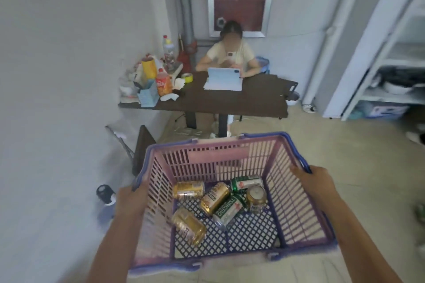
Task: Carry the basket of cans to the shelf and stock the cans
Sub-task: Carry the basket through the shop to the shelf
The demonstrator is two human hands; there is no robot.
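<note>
I see a pink slatted basket with a purple rim and purple lattice floor at lower centre. In it lie gold cans and green-and-white cans. The desk above is dark brown; the floor is beige.

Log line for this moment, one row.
phase: carrying | left hand: on basket rim | right hand: on rim | cans: loose inside | shelf: ahead-right

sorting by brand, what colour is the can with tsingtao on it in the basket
Green and white, with red marks; the can shows best in the head view.
</note>
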